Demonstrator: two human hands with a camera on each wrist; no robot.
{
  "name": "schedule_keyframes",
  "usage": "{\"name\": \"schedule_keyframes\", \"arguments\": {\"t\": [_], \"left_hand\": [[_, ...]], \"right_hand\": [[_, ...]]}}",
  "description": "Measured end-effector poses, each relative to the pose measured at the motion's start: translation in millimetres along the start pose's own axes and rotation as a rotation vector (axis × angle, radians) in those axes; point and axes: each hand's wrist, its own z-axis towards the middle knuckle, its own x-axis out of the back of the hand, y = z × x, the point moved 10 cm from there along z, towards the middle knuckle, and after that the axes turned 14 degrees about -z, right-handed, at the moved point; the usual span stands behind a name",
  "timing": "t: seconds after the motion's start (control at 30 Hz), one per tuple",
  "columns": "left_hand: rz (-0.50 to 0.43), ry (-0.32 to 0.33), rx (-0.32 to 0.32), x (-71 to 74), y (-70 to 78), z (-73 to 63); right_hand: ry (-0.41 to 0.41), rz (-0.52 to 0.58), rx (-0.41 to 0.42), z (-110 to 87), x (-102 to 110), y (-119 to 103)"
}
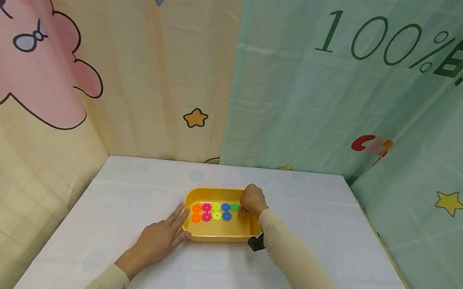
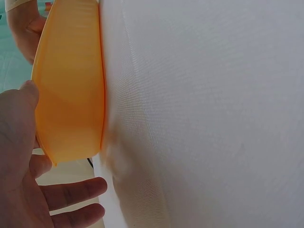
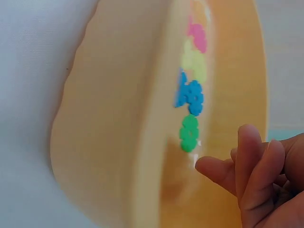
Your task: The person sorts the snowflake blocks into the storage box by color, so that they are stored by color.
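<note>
A yellow tray [image 1: 241, 229] holds flower-shaped plastic discs in pairs: orange [image 1: 196, 218], pink [image 1: 206, 216], yellow [image 1: 216, 215] and blue [image 1: 226, 216]. A single green disc [image 1: 234, 207] lies beside the upper blue one. My left hand [image 1: 160, 238] rests against the tray's left end with its fingers spread, the thumb at the rim in the left wrist view. My right hand [image 1: 253, 200] reaches over the tray's right part, fingers bent and one fingertip [image 3: 205, 165] close to the green disc. Its thumb side is hidden, so I cannot tell whether it holds a piece.
The tray stands on a white-covered table [image 1: 139, 192]. Behind the table hang a cream curtain [image 1: 172, 68] and a green curtain [image 1: 291, 99]. A dark wrist strap part [image 1: 256, 243] sits under the right sleeve, beside the tray's near right corner.
</note>
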Motion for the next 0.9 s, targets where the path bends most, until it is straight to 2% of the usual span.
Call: {"name": "schedule_keyframes", "arguments": {"t": [0.2,0.37,0.67,0.9], "left_hand": [[0.006,-0.001,-0.004,1.4,0.7,-0.3],[0.020,-0.007,-0.005,-0.2,-0.5,0.8],[0.010,0.001,-0.028,2.5,3.3,1.0],[0.003,-0.005,-0.021,1.8,2.0,0.4]], "right_hand": [[-0.036,0.190,0.007,-7.8,21,12],[-0.028,0.296,0.009,-12.2,43,36],[-0.009,0.335,-0.046,-25.0,74,99],[-0.034,0.341,-0.077,-37.1,77,143]]}}
